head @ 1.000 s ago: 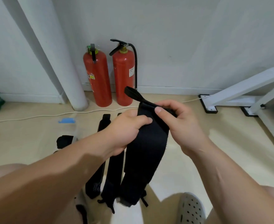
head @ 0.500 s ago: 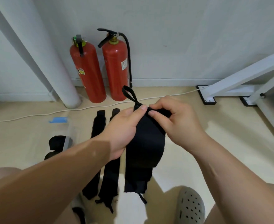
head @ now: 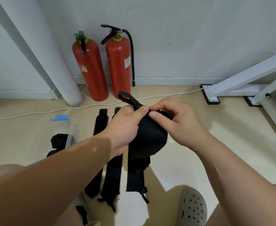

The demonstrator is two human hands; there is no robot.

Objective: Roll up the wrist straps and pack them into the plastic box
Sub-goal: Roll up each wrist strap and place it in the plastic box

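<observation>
- Strap (head: 147, 137) sits between my hands, rolled fatter than a second ago.
- Left hand (head: 122, 128) and right hand (head: 181, 126) both pinch its top.
- Some still hangs below my fingers (head: 152, 114); box (head: 72, 128) waits to their left.

Matt black woven cloth throughout the wrist strap (head: 147, 137), soft enough to curve and fold, with a narrower webbing loop (head: 125, 97) at the top end. Same matt black cloth on the two flat straps (head: 112, 176) lying on the floor. Clear, smooth plastic for the box (head: 72, 129), with a blue clip (head: 59, 118) of opaque plastic. Glossy red painted metal on both fire extinguishers (head: 90, 69), with a black rubbery hose (head: 131, 51) and paper labels. Smooth beige floor (head: 215, 136) with a dull sheen. White painted frame (head: 248, 70), satin finish. Matt grey perforated clog (head: 192, 207), soft-looking moulded material.
</observation>
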